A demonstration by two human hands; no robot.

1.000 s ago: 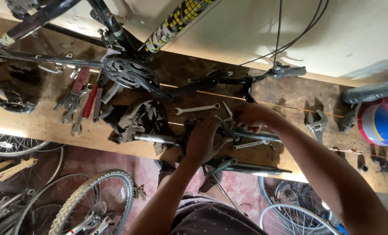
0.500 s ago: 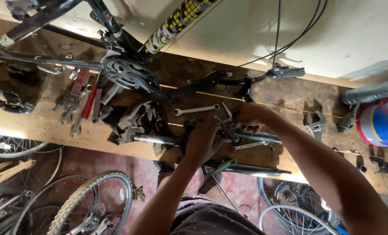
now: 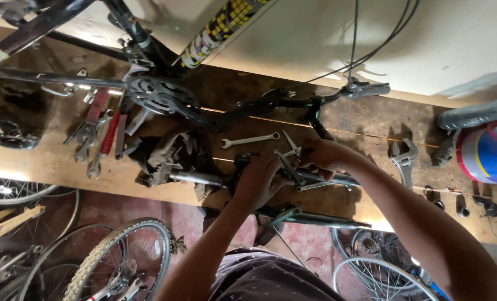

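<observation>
The grey metal tubular bicycle part (image 3: 321, 179) lies on the worn wooden tabletop (image 3: 371, 120), long axis running from 9 to 3 o'clock, directly under both hands. The left hand (image 3: 257, 181) covers its 9 o'clock end, grip closed around it; the right hand (image 3: 323, 155) sits at 1 o'clock from the left, grip closed on the same part, fingers partly hidden. Both hands are equally near. At 12 o'clock lies a silver combination spanner (image 3: 249, 140). At 9 o'clock sits a crumpled dark rag (image 3: 173, 156); at 3 o'clock, a grey adjustable wrench (image 3: 405, 159).
</observation>
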